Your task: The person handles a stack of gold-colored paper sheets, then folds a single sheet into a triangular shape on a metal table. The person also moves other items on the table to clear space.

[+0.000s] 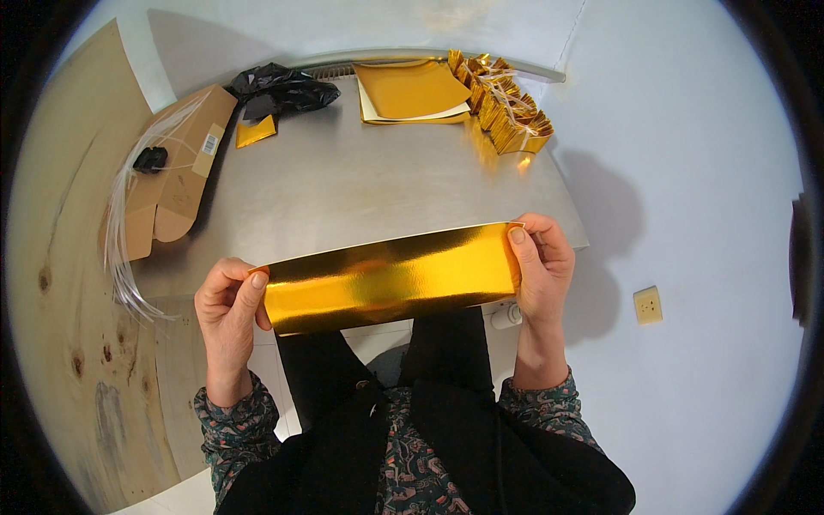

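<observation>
A long strip of shiny gold foil card (390, 279) is stretched between my two hands, above my lap at the table's near edge. My left hand (230, 313) pinches its left end, thumb on the gold face. At the other end my right hand (542, 266) grips the upper corner between thumb and fingers, a little higher than the left. The strip's gold side faces up, and a thin white edge shows along its top. Some fingers are hidden behind the card.
On the metal table (318, 189) lie a stack of gold sheets (416, 90), tied bundles of folded gold card (506, 107), a small gold piece (256, 131) and a black plastic bag (279, 90). A cardboard box (176, 172) with white strings stands left; a wall outlet (648, 305) is right.
</observation>
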Demonstrator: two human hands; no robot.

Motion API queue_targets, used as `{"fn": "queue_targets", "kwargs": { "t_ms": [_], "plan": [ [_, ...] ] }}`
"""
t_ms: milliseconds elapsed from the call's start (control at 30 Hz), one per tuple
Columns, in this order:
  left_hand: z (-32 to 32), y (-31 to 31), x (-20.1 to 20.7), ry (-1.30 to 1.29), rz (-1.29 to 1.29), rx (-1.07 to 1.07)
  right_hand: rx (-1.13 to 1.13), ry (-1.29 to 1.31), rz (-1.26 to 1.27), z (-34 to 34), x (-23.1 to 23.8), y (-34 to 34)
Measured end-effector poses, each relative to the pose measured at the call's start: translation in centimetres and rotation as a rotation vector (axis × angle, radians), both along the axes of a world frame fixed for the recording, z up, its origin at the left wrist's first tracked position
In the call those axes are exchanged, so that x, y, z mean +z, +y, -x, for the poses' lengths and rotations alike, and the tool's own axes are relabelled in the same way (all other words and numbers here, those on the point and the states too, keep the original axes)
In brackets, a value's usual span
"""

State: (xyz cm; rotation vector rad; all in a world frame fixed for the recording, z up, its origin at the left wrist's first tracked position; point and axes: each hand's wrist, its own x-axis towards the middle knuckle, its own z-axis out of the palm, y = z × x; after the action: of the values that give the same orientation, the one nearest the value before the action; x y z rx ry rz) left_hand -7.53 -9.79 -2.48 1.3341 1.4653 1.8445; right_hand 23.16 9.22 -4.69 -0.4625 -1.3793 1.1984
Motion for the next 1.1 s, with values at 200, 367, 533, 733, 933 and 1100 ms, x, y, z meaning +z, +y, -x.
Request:
{"fn": "queue_targets", "kwargs": {
  "t_ms": [200,367,533,733,933,1100],
  "plan": [
    [0.2,0.0,-0.2,-0.017,-0.033,-0.004,-0.004,-0.007,-0.006,0.0,0.1,0.0],
    [0.4,0.0,-0.4,-0.014,-0.039,-0.009,0.042,0.023,-0.012,0.0,0.3,-0.1],
    [0.2,0.3,-0.5,-0.015,-0.047,0.020,-0.093,-0.090,0.000,-0.4,-0.2,-0.3],
    [-1.2,-0.4,0.3,-0.086,0.027,0.036,-0.166,-0.046,0.064,-0.7,-1.0,0.4],
    [-1.7,-0.4,1.1,-0.160,0.011,-0.055,-0.114,-0.001,0.049,-1.4,-1.3,0.9],
    [-1.6,-0.5,1.0,-0.147,0.010,-0.064,-0.087,0.014,0.038,-1.3,-1.1,0.8]
  ]
}}
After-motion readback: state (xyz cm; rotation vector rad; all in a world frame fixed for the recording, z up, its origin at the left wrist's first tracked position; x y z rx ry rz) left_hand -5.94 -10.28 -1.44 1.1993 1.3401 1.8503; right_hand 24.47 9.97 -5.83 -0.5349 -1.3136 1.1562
